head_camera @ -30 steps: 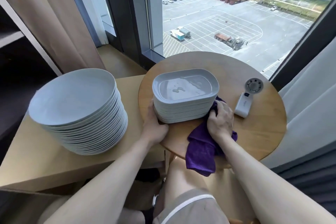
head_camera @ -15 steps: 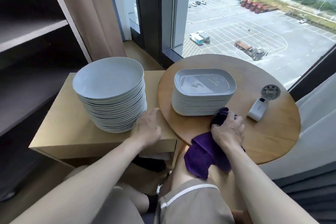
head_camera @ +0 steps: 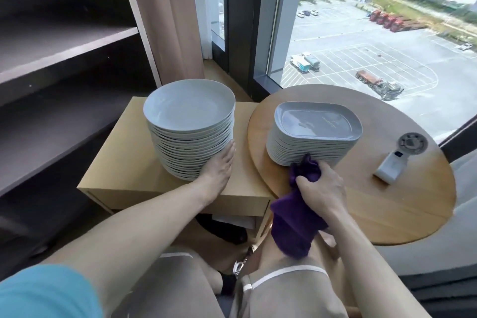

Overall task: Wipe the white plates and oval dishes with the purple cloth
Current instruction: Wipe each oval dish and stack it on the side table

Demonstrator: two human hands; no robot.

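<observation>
The purple cloth (head_camera: 294,227) is bunched in our right grip (head_camera: 321,188), whose fingers are clenched round it at the near edge of the round table (head_camera: 387,204). The cloth's upper end touches the foot of the stack of oval dishes (head_camera: 312,137), and the rest hangs off the table edge over our lap.

Our left grip (head_camera: 219,168), which a second ago steadied the oval dishes, now lies with straight fingers flat against the near side of the stack of white plates (head_camera: 191,126). It holds nothing. That stack stands on the low table (head_camera: 124,162) to the left, and our view has swung left with the move.

We judge that the work is turning from the dishes to the plates, with the left grip bracing the stack before a plate is taken. No plate is lifted yet, and the cloth touches none of them. Both stacks are tall, so a sideways push could shift them.

A small white fan (head_camera: 397,160) lies well apart on the right of the round table. Beyond are a window (head_camera: 361,46) over a car park, a brown curtain (head_camera: 167,20) and dark shelves (head_camera: 64,46).
</observation>
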